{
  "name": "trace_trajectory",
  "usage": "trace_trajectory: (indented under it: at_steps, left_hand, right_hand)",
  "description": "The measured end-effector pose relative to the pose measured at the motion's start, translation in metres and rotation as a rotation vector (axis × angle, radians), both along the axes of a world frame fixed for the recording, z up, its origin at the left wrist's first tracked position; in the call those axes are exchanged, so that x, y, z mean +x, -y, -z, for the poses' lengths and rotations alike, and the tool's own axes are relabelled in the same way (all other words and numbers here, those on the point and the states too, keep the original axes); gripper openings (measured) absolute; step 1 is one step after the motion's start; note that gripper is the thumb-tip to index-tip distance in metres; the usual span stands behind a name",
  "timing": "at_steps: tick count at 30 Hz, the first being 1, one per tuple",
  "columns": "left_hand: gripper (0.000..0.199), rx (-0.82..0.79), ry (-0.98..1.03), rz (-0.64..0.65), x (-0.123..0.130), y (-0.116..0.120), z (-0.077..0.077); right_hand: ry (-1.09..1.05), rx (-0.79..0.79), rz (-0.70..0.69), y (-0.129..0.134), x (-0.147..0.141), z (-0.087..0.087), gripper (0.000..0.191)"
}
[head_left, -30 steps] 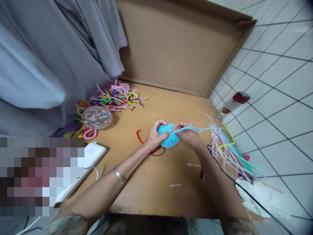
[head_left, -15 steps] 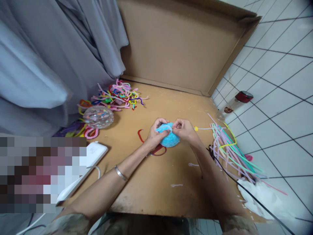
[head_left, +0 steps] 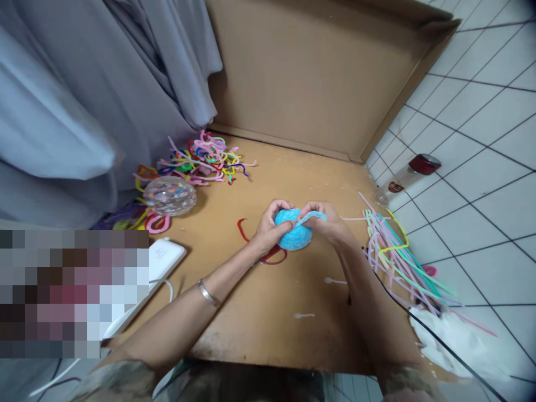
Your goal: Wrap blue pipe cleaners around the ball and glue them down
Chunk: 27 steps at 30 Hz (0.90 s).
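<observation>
A round light-blue coil of pipe cleaner [head_left: 295, 237] is held over the table between my hands. My left hand [head_left: 270, 226] grips its left side, with the thumb on the front. My right hand [head_left: 321, 219] pinches a loose light-blue pipe cleaner end [head_left: 313, 215] at the coil's upper right; the tip sticks out past the fingers. Beneath the coil lie red-handled scissors [head_left: 275, 257], partly hidden by it and by my left hand. A bent red pipe cleaner piece [head_left: 242, 229] rests to the left of my left hand.
Tangled coloured pipe cleaners [head_left: 209, 156] lie at the back left beside a clear speckled ball [head_left: 170, 195]. Straight pastel stems [head_left: 393, 251] and a bottle [head_left: 412, 173] are on the right. A white power bank-like box [head_left: 167, 254] sits left, and a black cable [head_left: 419, 324] crosses the right.
My right hand has turned and drawn slightly right, and the loose blue end now points out to the right across its fingers. My left hand still holds the coil.
</observation>
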<state>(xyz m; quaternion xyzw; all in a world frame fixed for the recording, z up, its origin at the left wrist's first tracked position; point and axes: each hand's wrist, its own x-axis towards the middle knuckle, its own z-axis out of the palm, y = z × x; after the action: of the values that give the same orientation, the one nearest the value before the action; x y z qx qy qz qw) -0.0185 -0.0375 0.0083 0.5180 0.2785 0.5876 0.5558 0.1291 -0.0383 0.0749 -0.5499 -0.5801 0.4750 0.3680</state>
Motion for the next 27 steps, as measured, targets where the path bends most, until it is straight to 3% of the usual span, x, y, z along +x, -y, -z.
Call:
trace_trajectory:
  at_steps: [6, 13, 22, 27]
  left_hand:
    - [0.032, -0.031, 0.006, -0.031, -0.001, -0.002, 0.001]
    - [0.031, -0.041, 0.005, -0.04, -0.002, -0.005, 0.001]
    - [0.03, -0.053, 0.035, -0.03, -0.001, -0.005, 0.002]
    - [0.029, -0.085, 0.067, 0.023, -0.002, -0.007, 0.005]
  right_hand:
    - [-0.005, 0.062, 0.014, -0.007, -0.003, 0.008, 0.01]
    - [-0.019, 0.041, -0.205, 0.001, 0.012, -0.005, 0.029]
    - [0.099, 0.17, -0.089, 0.003, -0.007, 0.0, 0.022]
    - [0.113, 0.151, -0.055, 0.003, -0.007, 0.0, 0.016]
